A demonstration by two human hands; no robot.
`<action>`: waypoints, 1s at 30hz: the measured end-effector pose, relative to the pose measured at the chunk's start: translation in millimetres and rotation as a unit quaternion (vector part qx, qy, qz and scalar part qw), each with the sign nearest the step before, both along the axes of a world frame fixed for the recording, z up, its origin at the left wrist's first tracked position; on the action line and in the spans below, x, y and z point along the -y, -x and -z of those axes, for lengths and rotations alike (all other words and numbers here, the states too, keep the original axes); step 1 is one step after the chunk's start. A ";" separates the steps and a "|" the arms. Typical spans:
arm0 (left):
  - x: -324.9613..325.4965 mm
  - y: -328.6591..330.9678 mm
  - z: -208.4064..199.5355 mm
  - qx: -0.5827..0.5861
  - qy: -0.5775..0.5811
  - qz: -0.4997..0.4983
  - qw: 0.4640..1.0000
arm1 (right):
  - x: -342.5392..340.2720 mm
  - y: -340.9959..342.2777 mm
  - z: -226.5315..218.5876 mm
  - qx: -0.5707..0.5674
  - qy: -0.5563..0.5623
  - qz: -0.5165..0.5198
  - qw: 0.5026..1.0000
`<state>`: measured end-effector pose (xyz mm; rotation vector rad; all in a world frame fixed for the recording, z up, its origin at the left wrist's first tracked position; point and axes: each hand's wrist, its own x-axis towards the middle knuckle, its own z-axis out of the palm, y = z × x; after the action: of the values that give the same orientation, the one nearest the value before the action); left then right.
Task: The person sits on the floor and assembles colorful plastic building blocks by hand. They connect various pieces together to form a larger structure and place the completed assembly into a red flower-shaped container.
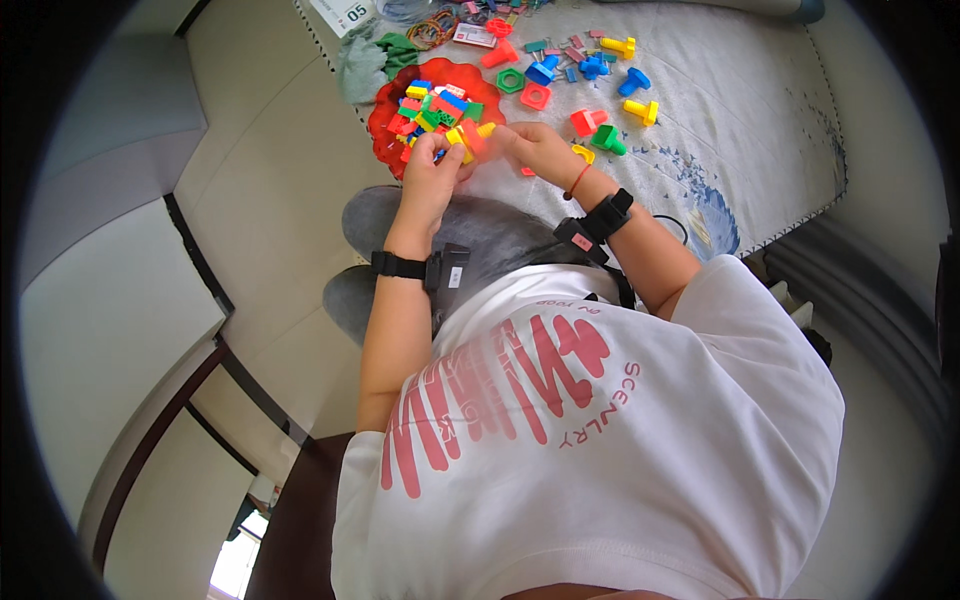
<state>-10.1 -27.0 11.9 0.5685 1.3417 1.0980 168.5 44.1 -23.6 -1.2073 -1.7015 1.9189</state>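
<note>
My left hand pinches a yellow toy bolt by its head end, over the near edge of a red scalloped bowl. Around the bolt's shaft sits a red-orange toy nut, blurred by motion. My right hand is just right of the nut, its fingertips smeared, so whether they touch or grip it is unclear. Colourful building bricks fill the red bowl. Partly hidden by my right hand, a yellow nut lies on the tablecloth.
Loose toy bolts, such as a green bolt and a blue bolt, are spread right of the bowl. A green nut and a red square nut lie nearer it. Behind are binder clips, rubber bands and a green cloth.
</note>
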 end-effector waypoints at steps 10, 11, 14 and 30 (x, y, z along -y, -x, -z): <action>-3.1 0.6 0.1 -0.001 0.000 0.012 1.000 | 2.5 -1.6 0.9 -0.023 -0.044 -0.002 0.999; -3.5 -1.3 -1.6 0.005 -0.001 0.011 1.000 | 4.8 -2.7 0.0 -0.045 -0.073 0.022 0.996; -2.9 1.3 4.0 -0.041 0.015 0.028 0.999 | -2.9 -4.5 4.4 -0.005 0.036 -0.046 0.998; 0.7 2.7 7.3 -0.022 0.008 0.043 0.999 | -8.7 -0.7 -1.6 -0.038 0.089 0.006 0.995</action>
<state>-12.8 -27.8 4.6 0.6365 1.3508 1.0091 169.2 52.8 -22.0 -1.1838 -1.5094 2.1186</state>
